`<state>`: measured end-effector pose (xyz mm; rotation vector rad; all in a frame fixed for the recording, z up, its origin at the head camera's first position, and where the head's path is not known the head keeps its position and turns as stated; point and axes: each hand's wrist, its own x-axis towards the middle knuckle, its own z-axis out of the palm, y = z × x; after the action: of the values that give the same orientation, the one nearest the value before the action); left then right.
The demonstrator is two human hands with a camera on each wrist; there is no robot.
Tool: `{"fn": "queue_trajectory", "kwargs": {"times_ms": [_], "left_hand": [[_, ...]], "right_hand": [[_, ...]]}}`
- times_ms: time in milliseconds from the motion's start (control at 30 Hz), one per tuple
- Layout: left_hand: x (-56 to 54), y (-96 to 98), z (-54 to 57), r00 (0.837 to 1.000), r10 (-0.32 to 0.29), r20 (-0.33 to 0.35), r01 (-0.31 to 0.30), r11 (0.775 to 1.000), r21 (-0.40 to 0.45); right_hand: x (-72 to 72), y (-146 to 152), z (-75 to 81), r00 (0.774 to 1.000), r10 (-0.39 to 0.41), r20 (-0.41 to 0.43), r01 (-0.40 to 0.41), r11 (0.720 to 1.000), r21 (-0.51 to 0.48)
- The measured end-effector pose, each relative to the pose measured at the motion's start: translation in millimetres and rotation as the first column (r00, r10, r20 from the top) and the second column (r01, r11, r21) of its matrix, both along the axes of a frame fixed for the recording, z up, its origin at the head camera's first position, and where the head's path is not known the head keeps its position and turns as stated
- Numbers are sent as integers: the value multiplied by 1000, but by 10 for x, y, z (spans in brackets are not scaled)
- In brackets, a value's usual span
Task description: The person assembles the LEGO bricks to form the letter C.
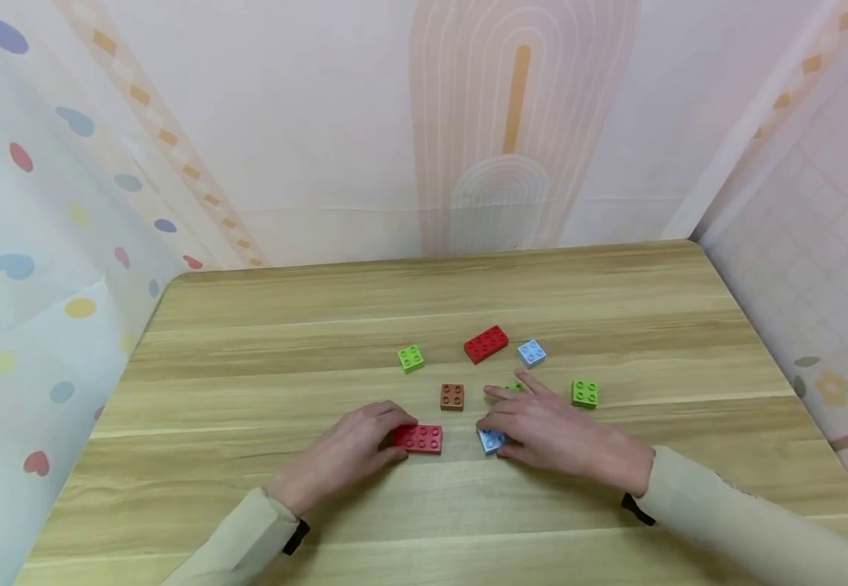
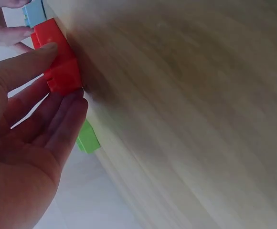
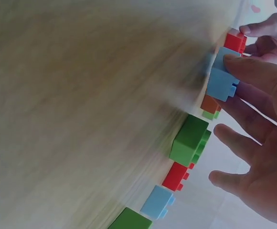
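While my left fingers (image 2: 74,112) grip the near red brick (image 1: 424,439), right fingers (image 3: 255,71) the near blue one (image 1: 491,440), I'd hold both level.

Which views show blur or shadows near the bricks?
Head: brown brick fairly crisp, soft shadow below the right hand. Left wrist: tabletop blurred, dark shadow beside the held red brick. Right wrist: tabletop blurred, shading beside the held light blue brick.

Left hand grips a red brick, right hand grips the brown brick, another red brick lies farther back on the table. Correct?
Not quite: the right hand grips a light blue brick, as the right wrist view shows, not the brown brick. The left hand grips a red brick, and another red brick lies farther back on the table.
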<state>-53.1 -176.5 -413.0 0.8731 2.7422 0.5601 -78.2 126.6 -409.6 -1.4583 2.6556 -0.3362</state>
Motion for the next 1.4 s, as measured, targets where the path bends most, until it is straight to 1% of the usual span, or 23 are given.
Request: {"fn": "queue_trajectory", "kwargs": {"times_ms": [200, 367, 467, 600, 833, 1133, 1300, 1400], "left_hand": [[-14, 82, -7, 999, -26, -19, 26, 1000, 3], [-19, 169, -17, 999, -51, 0, 51, 998, 24], [-23, 229, -20, 998, -63, 14, 62, 998, 32], [-37, 302, -20, 997, -76, 25, 75, 997, 35], [-58, 378, -15, 995, -84, 57, 81, 995, 58], [-73, 469, -13, 996, -86, 40, 84, 996, 37], [-80, 510, -15, 995, -96, 35, 95, 995, 36], [-91, 531, -15, 994, -99, 40, 98, 995, 36]], "right_hand": [[24, 40, 27, 999, -33, -3, 32, 997, -71], [40, 73, 41, 999, -39, -6, 38, 987, -154], [48, 78, 51, 998, -62, 26, 66, 978, -197], [61, 70, 68, 991, -97, 92, 115, 968, -223], [74, 59, 60, 975, -129, 184, 172, 956, -240], [83, 44, 42, 951, -159, 265, 226, 942, -248], [91, 26, 31, 944, -169, 283, 234, 947, -219], [90, 20, 31, 945, -172, 279, 233, 951, -202]]}}
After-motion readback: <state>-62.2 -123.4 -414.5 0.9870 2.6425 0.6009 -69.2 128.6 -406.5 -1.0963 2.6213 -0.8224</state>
